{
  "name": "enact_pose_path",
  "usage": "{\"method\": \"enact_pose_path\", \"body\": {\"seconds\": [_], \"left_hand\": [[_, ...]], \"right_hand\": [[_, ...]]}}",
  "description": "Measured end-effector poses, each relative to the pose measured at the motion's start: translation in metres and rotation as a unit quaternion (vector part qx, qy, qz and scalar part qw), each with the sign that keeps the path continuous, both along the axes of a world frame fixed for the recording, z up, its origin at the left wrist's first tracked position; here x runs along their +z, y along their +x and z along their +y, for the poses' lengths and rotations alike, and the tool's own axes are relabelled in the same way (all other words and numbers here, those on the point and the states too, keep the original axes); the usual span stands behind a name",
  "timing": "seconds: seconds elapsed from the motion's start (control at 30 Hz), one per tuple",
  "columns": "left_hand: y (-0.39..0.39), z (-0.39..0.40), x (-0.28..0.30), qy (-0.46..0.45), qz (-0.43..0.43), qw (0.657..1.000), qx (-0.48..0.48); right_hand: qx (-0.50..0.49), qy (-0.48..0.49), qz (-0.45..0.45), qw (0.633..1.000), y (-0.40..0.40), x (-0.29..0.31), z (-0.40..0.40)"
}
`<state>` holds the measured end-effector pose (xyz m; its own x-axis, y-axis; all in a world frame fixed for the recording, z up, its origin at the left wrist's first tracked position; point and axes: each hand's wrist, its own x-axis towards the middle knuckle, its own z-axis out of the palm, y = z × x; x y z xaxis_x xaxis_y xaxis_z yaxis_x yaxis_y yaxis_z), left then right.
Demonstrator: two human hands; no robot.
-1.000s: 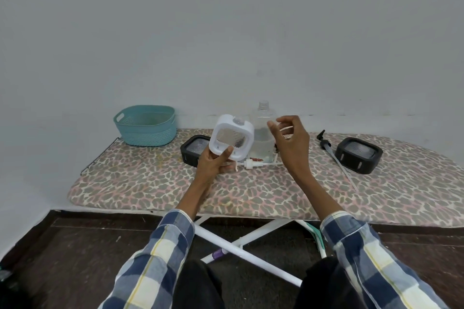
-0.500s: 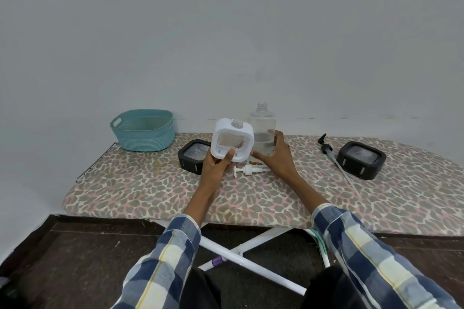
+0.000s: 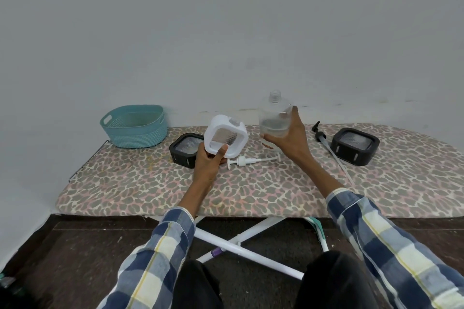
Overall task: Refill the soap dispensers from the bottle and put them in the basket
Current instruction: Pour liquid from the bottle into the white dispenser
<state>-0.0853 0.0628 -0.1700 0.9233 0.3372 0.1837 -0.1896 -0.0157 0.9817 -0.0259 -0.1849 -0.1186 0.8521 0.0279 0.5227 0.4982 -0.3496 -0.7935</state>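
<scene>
1. Teal basket [image 3: 135,125] waits at the far left of the ironing board [image 3: 140,188], nothing visible inside.
2. My left hand [image 3: 208,160] grips the white dispenser [image 3: 226,139], tilted, cap off.
3. My right hand [image 3: 291,140] wraps the clear bottle [image 3: 275,120], raised. Pouring step: next I tip its neck over the dispenser's opening.

We see soft, even, fairly dim light with no plain source and no glare. Shadows are faint; the darkest area lies under the ironing board [image 3: 251,190] on the near floor [image 3: 75,258]. The wide lens bows the board's edges toward left and right. The picture looks slightly soft overall.
</scene>
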Motion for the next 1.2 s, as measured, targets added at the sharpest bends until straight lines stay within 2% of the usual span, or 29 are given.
{"method": "enact_pose_path", "body": {"seconds": [0.2,0.4,0.6,0.87,1.03,1.2], "left_hand": [[0.004,-0.002,-0.003,0.049,0.002,0.999,0.013],[0.009,-0.017,0.004,0.060,0.008,0.998,-0.011],[0.007,-0.017,0.000,0.139,0.023,0.990,-0.010],[0.005,-0.016,-0.003,0.154,0.010,0.988,0.005],[0.002,-0.019,-0.004,0.220,-0.055,0.974,0.002],[0.005,-0.018,-0.008,0.207,-0.038,0.977,0.026]], "right_hand": [[0.015,-0.128,-0.009,0.992,-0.002,0.021,-0.030],[0.031,-0.171,-0.011,0.985,-0.008,0.021,-0.040],[0.004,-0.267,-0.002,0.964,-0.004,0.016,-0.049],[-0.019,-0.314,-0.008,0.949,0.000,0.013,-0.054],[-0.018,-0.335,-0.003,0.942,0.000,0.015,-0.054],[-0.029,-0.375,-0.007,0.927,0.001,0.018,-0.052]]}}
